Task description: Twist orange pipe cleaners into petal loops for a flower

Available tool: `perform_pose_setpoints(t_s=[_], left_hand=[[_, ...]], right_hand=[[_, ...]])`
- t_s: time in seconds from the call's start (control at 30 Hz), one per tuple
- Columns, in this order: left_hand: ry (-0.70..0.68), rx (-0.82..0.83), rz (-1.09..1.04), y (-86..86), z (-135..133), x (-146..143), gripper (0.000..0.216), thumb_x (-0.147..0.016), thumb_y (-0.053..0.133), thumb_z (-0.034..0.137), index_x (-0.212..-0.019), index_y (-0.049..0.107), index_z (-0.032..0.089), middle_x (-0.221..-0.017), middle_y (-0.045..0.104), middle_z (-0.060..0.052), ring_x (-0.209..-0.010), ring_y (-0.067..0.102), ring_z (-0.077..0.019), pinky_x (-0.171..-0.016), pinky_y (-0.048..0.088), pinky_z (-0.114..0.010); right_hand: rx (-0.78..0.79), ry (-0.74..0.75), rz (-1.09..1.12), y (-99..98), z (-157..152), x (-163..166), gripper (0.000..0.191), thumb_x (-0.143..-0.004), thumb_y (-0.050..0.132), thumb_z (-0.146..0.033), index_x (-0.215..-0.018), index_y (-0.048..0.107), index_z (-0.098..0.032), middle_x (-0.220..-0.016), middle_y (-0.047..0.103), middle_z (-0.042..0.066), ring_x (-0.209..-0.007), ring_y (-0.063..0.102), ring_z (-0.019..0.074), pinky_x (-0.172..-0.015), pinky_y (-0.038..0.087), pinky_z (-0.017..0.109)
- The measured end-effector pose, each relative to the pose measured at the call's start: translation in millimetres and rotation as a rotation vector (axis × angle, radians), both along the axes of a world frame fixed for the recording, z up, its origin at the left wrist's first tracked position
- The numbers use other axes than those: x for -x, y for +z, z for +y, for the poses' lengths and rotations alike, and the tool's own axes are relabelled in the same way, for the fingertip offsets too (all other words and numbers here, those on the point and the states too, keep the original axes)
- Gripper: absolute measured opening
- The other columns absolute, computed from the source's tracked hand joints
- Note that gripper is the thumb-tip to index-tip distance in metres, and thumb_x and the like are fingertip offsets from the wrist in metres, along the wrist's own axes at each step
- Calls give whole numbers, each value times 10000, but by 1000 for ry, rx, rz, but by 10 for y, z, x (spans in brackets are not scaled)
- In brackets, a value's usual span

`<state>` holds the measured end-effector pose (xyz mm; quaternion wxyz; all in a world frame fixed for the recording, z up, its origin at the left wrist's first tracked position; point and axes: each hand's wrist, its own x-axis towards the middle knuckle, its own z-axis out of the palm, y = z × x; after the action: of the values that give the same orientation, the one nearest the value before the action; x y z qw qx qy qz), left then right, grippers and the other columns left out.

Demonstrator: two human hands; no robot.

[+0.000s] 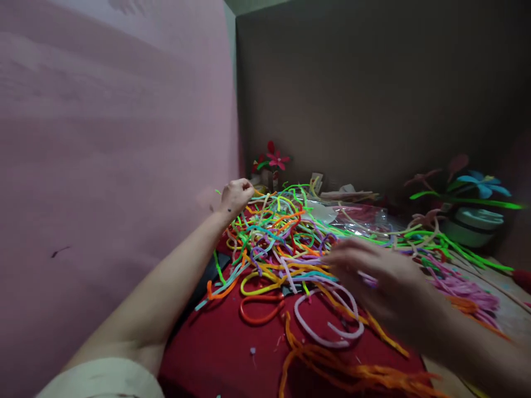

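Observation:
A tangled heap of many-coloured pipe cleaners [286,232] covers the red surface. My left hand [237,198] reaches to its far left side, close to the pink wall, with fingertips pinched on an orange pipe cleaner [261,193]. Over the right side of the heap, my right hand [379,276] is blurred by motion. A bit of purple [367,279] shows by its fingers; whether they hold it is unclear. Just left of that hand lies a curled lilac pipe cleaner [307,329]. Yellow [259,287] and red-orange [261,318] loops lie nearer the middle.
An orange bundle [332,370] lies at the front of the red surface [215,354]. A pink bundle [468,293] is at the right. Clear plastic packaging [360,218] sits behind the heap. Pipe-cleaner flowers stand at the back, one pink [277,160], one blue [483,183] above a pale container [473,226].

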<state>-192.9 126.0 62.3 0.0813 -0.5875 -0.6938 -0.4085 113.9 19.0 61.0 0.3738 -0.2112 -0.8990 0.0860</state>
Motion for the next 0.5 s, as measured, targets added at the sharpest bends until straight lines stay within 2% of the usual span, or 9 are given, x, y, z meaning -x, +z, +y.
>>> perform_pose_setpoints(t_s=[0.1,0.2,0.23,0.27,0.37,0.5], left_hand=[[-99,-24,-20,-8,-78,-52,251,-716,477,255,-769,694,141,-681,664,-43,-657,564,-154,-601,390,-233],[-202,-42,-40,-3,-146,-127,223,-719,502,266,-757,694,159,-673,661,-25,-641,554,-140,-600,387,-225],[-228,-49,-52,-3,-161,-145,210,-715,514,268,-749,694,165,-666,658,-18,-632,549,-135,-599,384,-223],[-246,-59,-70,-4,-171,-153,193,-709,525,264,-734,692,170,-658,654,-11,-626,545,-130,-599,382,-221],[-235,-105,-174,-3,-157,-85,138,-677,554,242,-669,673,172,-605,626,4,-618,535,-126,-589,373,-216],[-120,-198,-421,33,-80,201,97,-648,557,220,-627,623,153,-516,549,23,-534,485,-108,-523,352,-208]], right_hand=[[16,-173,37,195,550,531,173,-793,531,-188,-902,662,-157,-894,633,87,-780,595,171,-716,466,289],[155,-278,-15,209,1077,1092,412,-756,565,-203,-1166,572,-158,-1104,622,84,-857,594,159,-766,452,262],[186,-276,-50,183,1213,1250,462,-745,576,-206,-1204,550,-160,-1099,636,75,-853,600,155,-753,453,246],[201,-276,-78,146,1322,1384,455,-736,576,-190,-1189,567,-169,-1038,667,61,-827,608,156,-732,453,240],[224,-276,-171,-23,1517,1616,277,-747,509,-155,-935,707,-204,-856,712,44,-817,623,184,-726,442,252],[261,-304,-242,-293,1616,1585,250,-685,531,-99,-783,735,-205,-821,720,62,-837,637,215,-747,441,268]])
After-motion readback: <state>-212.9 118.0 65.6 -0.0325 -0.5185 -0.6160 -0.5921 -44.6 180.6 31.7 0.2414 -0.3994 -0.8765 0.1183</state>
